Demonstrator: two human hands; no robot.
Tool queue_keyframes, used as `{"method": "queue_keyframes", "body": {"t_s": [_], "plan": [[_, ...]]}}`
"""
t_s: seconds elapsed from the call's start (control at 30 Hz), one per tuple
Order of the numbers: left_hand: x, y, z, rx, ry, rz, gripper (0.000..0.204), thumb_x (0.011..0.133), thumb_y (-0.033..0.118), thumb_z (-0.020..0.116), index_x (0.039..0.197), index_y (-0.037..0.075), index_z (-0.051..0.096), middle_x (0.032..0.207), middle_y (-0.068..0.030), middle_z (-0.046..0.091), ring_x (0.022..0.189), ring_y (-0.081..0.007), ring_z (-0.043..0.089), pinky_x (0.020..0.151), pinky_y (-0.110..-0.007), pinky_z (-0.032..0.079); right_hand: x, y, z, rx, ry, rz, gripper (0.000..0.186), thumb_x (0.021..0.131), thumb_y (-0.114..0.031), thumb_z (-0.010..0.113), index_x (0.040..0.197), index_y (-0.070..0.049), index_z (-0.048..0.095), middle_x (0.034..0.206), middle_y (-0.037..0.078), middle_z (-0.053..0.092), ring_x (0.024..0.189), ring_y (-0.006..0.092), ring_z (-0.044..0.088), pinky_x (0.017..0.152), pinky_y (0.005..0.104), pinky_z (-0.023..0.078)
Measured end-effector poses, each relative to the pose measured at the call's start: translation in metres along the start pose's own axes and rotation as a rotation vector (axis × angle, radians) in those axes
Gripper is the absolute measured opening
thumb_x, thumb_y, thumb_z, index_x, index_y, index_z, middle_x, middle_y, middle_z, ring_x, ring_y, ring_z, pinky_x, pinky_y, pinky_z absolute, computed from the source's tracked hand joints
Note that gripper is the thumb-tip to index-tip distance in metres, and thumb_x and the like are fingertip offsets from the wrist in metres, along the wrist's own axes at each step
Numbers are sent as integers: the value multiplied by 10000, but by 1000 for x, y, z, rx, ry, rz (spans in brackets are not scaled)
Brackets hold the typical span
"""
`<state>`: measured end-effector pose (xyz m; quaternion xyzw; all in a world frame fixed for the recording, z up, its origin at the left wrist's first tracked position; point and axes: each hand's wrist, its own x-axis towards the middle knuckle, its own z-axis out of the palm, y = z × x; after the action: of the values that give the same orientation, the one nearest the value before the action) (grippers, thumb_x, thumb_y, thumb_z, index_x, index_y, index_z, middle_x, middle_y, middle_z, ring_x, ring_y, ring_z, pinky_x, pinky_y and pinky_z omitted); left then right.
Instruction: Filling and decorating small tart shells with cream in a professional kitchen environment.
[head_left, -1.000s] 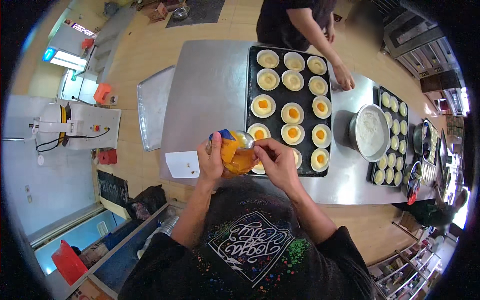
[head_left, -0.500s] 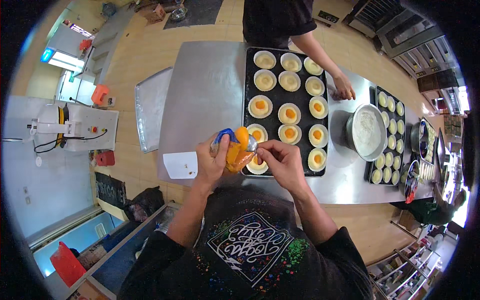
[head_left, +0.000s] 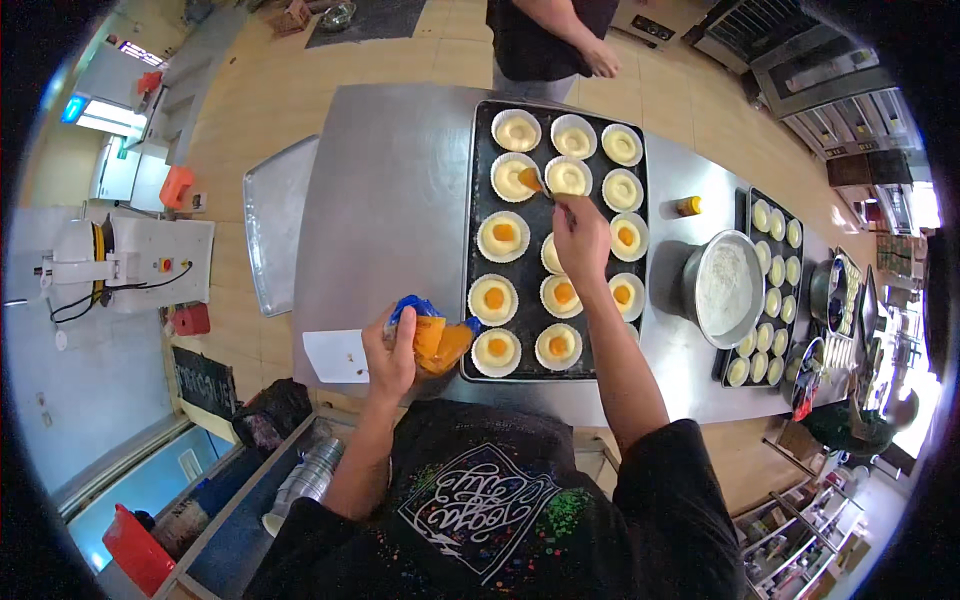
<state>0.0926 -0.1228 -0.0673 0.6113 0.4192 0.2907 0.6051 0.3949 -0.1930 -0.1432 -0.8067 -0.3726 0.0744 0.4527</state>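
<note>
My left hand (head_left: 392, 352) is closed around a plastic bag of orange filling (head_left: 442, 345), blue at its top, held by the near left corner of the black baking tray (head_left: 472, 235). Stretched over the tray, my right hand (head_left: 583, 238) grips a spoon (head_left: 543, 188) by its handle, most of which the fingers hide. Orange filling sits on the spoon, above a dough cup (head_left: 512, 172) in the second row from the far end. Dough in white paper cups fills the tray in rows. Nearer cups carry an orange dollop; cups at the far end are plain.
Right of the tray are a small yellow jar (head_left: 689, 206), a metal bowl of white powder (head_left: 728, 285) and a second tray of dough cups (head_left: 733, 345). White paper (head_left: 330, 350) lies at the left. Across the steel table (head_left: 385, 200) stands another person (head_left: 555, 40).
My right hand has carried the spoon from the bag out to the tray's far rows. The other person's hand has drawn back from the table, and the yellow jar now shows there.
</note>
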Motion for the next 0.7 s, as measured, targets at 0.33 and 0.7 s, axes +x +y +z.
{"method": "queue_keyframes", "body": {"t_s": [0.33,0.7], "plan": [[27,-15,-8,6,135,-51,328,1072,254,551,866,20,653,785,-8,640,689,-108,519,658,-253,441,33,90,98,-710,-11,-409,159,846,-84,644,992,-101,705,891,79,595,786,271,611,665,402,528],[44,-30,-9,-32,93,-54,366,1080,313,555,897,21,680,836,-9,671,740,-112,574,670,-254,475,33,83,88,-515,-4,-256,166,840,-80,691,1002,-99,721,886,61,637,741,268,634,636,379,523]]}}
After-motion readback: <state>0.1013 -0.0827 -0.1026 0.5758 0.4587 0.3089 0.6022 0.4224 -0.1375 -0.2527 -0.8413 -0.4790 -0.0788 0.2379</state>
